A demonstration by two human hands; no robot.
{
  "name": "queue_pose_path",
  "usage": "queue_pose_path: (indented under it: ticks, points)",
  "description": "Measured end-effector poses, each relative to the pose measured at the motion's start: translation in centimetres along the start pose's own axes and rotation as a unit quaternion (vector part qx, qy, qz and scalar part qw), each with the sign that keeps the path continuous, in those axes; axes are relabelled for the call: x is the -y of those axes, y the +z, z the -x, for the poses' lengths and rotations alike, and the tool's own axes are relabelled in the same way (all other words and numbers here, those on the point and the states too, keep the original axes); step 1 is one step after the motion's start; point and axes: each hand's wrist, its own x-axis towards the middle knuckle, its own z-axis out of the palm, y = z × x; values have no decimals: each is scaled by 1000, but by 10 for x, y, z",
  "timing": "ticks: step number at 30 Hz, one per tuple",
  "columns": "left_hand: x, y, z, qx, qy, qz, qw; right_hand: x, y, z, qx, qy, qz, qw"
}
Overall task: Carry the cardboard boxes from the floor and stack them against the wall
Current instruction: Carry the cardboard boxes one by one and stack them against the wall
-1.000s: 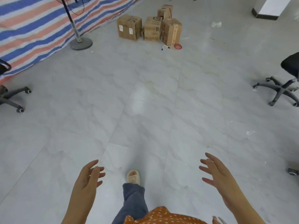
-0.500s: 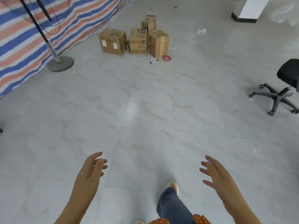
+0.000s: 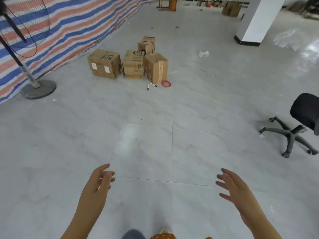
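Several brown cardboard boxes stand together on the grey tiled floor ahead: a wide box on the left, a middle box, a taller box on the right and a smaller box behind them. They sit close to the striped tarpaulin wall. My left hand and my right hand are held out low in front of me, fingers loosely spread, both empty and far from the boxes.
A pedestal fan stands at the left by the tarpaulin. A black office chair is at the right. A red ring and a marker lie by the boxes. A white pillar rises at the back right.
I have walked forward; the boxes have come nearer and lower in view. The left chair has dropped out of sight. Both hands stay empty and spread.
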Motion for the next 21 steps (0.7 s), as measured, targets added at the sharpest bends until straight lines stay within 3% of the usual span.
queue_pose_path:
  ticks: [6, 11, 21]
  points:
    - [-17, 38, -99, 12, -41, -6, 999, 51, 31, -106, 30, -8, 10, 999]
    - [-28, 56, -215, -4, -65, -1, 998, 81, 64, -201, 10, 15, -5, 1000]
    - [-139, 105, -470, 56, 1, -31, 998, 203, 133, -390, -33, 30, -13, 999]
